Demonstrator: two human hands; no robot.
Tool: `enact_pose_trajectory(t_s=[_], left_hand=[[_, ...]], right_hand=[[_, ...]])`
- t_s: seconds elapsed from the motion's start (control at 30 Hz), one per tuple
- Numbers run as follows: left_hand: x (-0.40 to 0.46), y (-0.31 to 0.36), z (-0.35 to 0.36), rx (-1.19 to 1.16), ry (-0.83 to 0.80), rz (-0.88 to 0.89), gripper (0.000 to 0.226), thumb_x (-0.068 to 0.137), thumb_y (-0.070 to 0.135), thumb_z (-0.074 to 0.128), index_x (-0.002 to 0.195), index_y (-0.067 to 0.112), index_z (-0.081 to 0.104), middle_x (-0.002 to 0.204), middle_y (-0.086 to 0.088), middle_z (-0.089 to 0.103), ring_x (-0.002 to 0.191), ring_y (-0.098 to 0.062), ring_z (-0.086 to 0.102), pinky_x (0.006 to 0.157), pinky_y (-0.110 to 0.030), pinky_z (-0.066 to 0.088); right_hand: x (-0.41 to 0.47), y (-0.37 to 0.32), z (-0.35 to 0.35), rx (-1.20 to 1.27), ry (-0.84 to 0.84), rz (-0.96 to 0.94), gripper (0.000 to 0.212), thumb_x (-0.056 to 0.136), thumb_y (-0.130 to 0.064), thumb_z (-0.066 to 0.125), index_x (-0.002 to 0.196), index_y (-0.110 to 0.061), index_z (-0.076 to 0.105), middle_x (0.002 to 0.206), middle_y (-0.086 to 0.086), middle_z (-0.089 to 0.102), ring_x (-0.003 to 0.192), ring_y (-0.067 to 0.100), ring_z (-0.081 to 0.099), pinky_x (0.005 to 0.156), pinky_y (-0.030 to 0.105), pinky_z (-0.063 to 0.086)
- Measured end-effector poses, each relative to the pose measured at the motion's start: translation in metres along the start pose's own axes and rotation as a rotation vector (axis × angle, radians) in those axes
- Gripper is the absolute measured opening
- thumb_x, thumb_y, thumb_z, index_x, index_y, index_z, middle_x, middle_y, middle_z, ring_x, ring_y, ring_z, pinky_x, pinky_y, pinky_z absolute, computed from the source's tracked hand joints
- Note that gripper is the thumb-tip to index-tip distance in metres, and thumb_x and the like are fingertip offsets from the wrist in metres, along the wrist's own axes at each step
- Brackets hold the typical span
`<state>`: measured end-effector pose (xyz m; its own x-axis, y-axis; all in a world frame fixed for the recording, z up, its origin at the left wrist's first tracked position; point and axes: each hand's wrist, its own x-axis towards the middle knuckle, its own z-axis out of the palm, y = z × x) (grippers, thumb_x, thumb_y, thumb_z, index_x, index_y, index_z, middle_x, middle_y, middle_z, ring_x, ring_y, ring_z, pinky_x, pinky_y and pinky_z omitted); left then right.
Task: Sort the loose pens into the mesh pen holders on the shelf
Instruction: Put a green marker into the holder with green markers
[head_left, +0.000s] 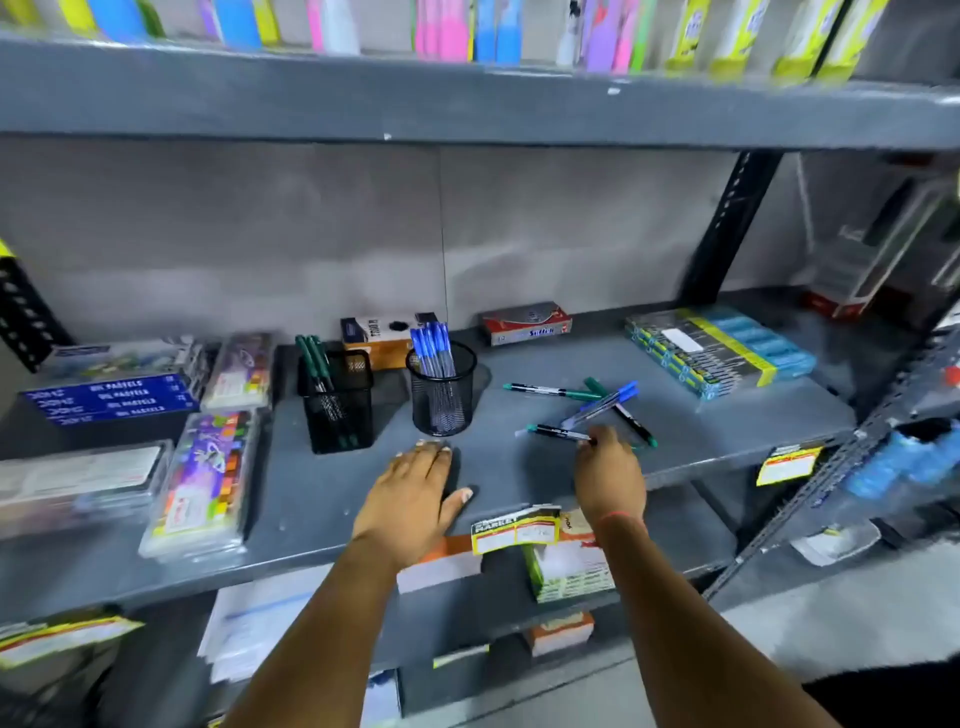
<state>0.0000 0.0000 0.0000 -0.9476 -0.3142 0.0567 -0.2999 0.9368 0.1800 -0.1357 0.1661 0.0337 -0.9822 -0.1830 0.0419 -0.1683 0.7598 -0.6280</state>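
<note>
Two black mesh pen holders stand on the grey shelf (322, 499). The square holder (337, 402) on the left has green-capped pens in it. The round holder (442, 395) to its right has several blue-capped pens. Loose pens lie to the right: a green pen (550, 389), a blue pen (602, 402) and another green pen (631, 418) crossing it. My right hand (610, 470) pinches a green-capped pen (556, 432) by its near end, just over the shelf. My left hand (415, 499) rests flat on the shelf, fingers spread, in front of the round holder.
Pastel and colour sets (208, 478) lie at the left of the shelf. Small boxes (524, 323) stand at the back, and a stack of blue-yellow packs (722, 348) at the right. Price tags (514, 530) hang on the front edge. Another shelf runs overhead.
</note>
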Motion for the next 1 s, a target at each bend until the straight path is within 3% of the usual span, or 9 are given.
enact_pose_trajectory(t_s=[0.1, 0.27, 0.37, 0.63, 0.73, 0.87, 1.0], left_hand=[[0.006, -0.004, 0.013, -0.011, -0.035, -0.050, 0.060, 0.094, 0.050, 0.027, 0.141, 0.014, 0.021, 0.154, -0.008, 0.019, 0.140, -0.023, 0.018, 0.115, -0.036, 0.010], [0.004, -0.008, 0.021, 0.006, 0.038, -0.040, 0.055, 0.093, 0.050, 0.028, 0.138, 0.017, 0.029, 0.150, -0.007, 0.029, 0.137, -0.021, 0.026, 0.114, -0.034, 0.015], [0.005, -0.010, 0.025, 0.005, 0.062, -0.038, 0.054, 0.093, 0.050, 0.029, 0.137, 0.018, 0.031, 0.149, -0.007, 0.032, 0.136, -0.022, 0.028, 0.113, -0.035, 0.017], [0.005, -0.012, 0.028, 0.003, 0.049, -0.032, 0.055, 0.093, 0.050, 0.027, 0.138, 0.019, 0.029, 0.150, -0.005, 0.030, 0.137, -0.022, 0.026, 0.114, -0.035, 0.015], [0.005, -0.011, 0.025, -0.027, 0.051, -0.025, 0.054, 0.093, 0.048, 0.029, 0.137, 0.017, 0.030, 0.150, -0.008, 0.031, 0.136, -0.023, 0.027, 0.114, -0.037, 0.016], [0.005, -0.012, 0.025, -0.036, 0.038, -0.023, 0.054, 0.093, 0.050, 0.027, 0.137, 0.018, 0.028, 0.150, -0.006, 0.029, 0.137, -0.022, 0.024, 0.114, -0.036, 0.015], [0.005, -0.016, 0.021, -0.084, 0.023, -0.013, 0.055, 0.092, 0.050, 0.030, 0.138, 0.019, 0.029, 0.151, -0.004, 0.027, 0.138, -0.020, 0.022, 0.113, -0.034, 0.015]], right_hand=[[0.018, -0.001, 0.007, -0.039, -0.092, 0.057, 0.032, 0.095, -0.018, 0.038, 0.124, -0.011, 0.051, 0.127, 0.023, 0.059, 0.113, 0.042, 0.057, 0.093, 0.043, 0.045], [0.028, 0.002, 0.014, -0.137, -0.168, 0.026, 0.033, 0.098, -0.029, 0.037, 0.125, -0.016, 0.049, 0.123, 0.025, 0.061, 0.110, 0.044, 0.059, 0.092, 0.043, 0.046], [0.031, 0.002, 0.016, -0.132, -0.180, 0.044, 0.039, 0.099, -0.039, 0.034, 0.124, -0.015, 0.051, 0.124, 0.026, 0.061, 0.111, 0.043, 0.059, 0.093, 0.044, 0.046], [0.024, -0.010, 0.016, -0.086, -0.178, 0.151, 0.046, 0.099, -0.043, 0.031, 0.129, -0.012, 0.048, 0.129, 0.026, 0.055, 0.120, 0.042, 0.052, 0.100, 0.045, 0.042], [0.019, -0.014, 0.013, -0.096, -0.182, 0.199, 0.041, 0.098, -0.036, 0.037, 0.128, -0.010, 0.045, 0.132, 0.024, 0.052, 0.121, 0.042, 0.051, 0.100, 0.045, 0.041], [0.014, -0.014, 0.010, -0.090, -0.166, 0.247, 0.033, 0.091, -0.008, 0.039, 0.123, -0.006, 0.044, 0.129, 0.026, 0.053, 0.117, 0.043, 0.053, 0.096, 0.044, 0.043], [0.004, -0.024, 0.007, 0.081, -0.024, 0.235, 0.023, 0.092, -0.013, 0.038, 0.114, -0.008, 0.045, 0.121, 0.026, 0.058, 0.109, 0.044, 0.056, 0.090, 0.044, 0.045]])
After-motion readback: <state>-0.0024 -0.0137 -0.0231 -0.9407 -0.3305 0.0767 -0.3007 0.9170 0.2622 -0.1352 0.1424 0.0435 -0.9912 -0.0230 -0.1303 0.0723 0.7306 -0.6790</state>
